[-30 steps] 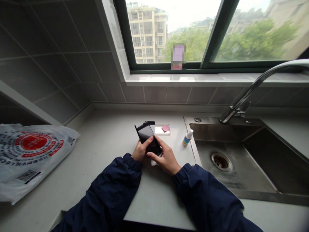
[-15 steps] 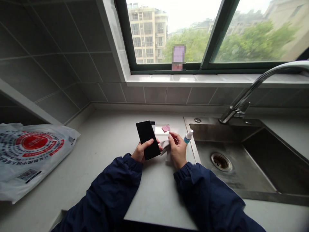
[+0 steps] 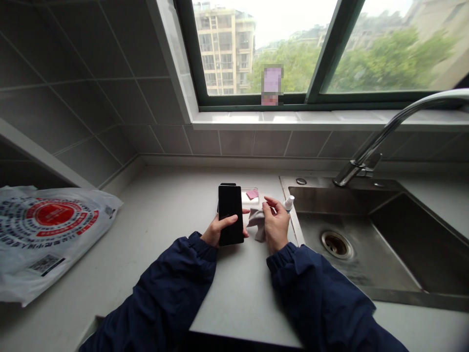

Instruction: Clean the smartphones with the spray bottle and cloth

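**Black phone (image 3: 231, 203) in the left hand (image 3: 216, 230), grey cloth (image 3: 258, 224) in the right hand (image 3: 277, 226)**

The phone is held over the pale surface (image 3: 164, 220), its dark face up. The left hand is closed on it, thumb laid across the front and fingertips showing past the far edge. Just beside it, the right hand has its fingers drawn together on the cloth, which hangs loosely towards the phone (how much lies inside the grip, I cannot tell). Beyond the phone sits a clear case (image 3: 246, 197) with a pink slip (image 3: 252, 194) on it. A white-capped bottle (image 3: 289, 202) stands behind the right hand, partly hidden, near the steel sink (image 3: 366, 266) and its curved tap (image 3: 379, 138). Well off to the left lies a printed plastic bag (image 3: 73, 254); a window (image 3: 314, 73) rises behind.
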The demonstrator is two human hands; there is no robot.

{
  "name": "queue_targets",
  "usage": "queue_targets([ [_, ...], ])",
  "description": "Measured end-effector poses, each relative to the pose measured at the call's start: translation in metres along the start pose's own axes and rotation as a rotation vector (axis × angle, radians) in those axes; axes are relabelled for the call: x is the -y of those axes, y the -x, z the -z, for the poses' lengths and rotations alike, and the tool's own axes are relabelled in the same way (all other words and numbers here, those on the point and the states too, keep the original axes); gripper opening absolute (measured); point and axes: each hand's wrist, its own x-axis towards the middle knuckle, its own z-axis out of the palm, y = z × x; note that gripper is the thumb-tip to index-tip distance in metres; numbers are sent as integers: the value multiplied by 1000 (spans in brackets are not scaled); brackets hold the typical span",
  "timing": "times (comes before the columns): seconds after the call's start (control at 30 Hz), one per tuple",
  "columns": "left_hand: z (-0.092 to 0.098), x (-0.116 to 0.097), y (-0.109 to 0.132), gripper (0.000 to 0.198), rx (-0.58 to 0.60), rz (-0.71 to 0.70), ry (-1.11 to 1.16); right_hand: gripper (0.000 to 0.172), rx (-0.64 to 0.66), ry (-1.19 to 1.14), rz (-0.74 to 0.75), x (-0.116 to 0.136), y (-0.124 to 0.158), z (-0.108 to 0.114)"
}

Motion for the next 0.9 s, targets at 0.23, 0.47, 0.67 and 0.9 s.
queue_targets([
  [0.23,-6,-3,2,70,73,78,24,31,16,4,8,0,0,0],
  [0.47,0,4,-1,69,156,116,-6,29,34,0,13,1,0,0],
  [0.67,1,-1,2,69,152,88,16,31,64,-1,2,-1,1,-1],
  [0.9,8,-8,4,83,205,98,155,37,177,45,-37,-1,5,-1],
])
